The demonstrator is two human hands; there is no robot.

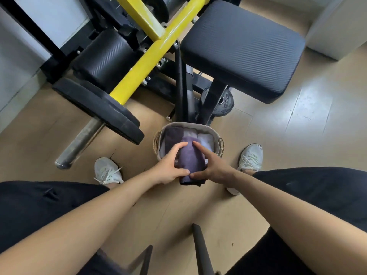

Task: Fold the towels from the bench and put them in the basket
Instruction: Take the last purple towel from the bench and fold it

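1. The long sides of the purple towel (188, 157) are covered by the left hand (168, 167) and the right hand (212, 165) that grip it.
2. The near rim of the basket (198, 125) is hidden behind that towel and both hands.
3. A dark towel (171, 135) and a white towel (206, 139) in the basket are seen only in part; what lies beneath them cannot be told.
4. Lettering on the small weight plate (224, 104) is too small to be read.
5. The yellow bar (151, 56) is cut off by the top edge, the black tube (200, 251) by the bottom edge.
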